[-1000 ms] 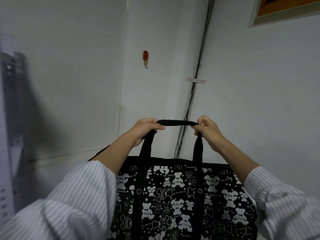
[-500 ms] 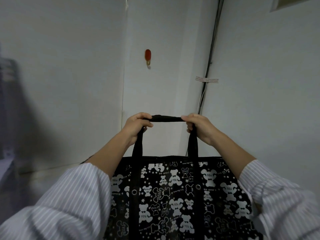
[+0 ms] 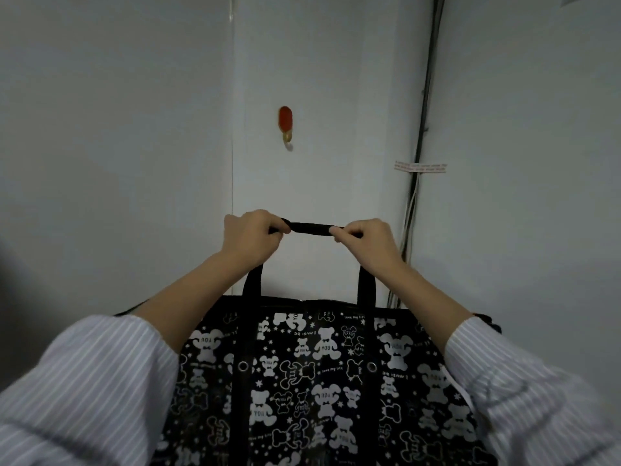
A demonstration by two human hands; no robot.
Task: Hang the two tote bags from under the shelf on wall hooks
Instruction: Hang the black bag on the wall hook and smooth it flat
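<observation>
Black tote bag with white bears (image 3: 319, 381) hangs from our left hand (image 3: 250, 238) and right hand (image 3: 368, 242), fingers (image 3: 276, 229) curled round its black strap (image 3: 311, 228). It is below the red wall hook (image 3: 286, 124), not hung yet.

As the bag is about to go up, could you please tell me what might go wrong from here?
The red hook is small and sits well above the handle gripped by the left hand and right hand, so the handle could miss it or slip off. The tote bag is large and may strain that hook. The cables beside the right hand could snag.
</observation>
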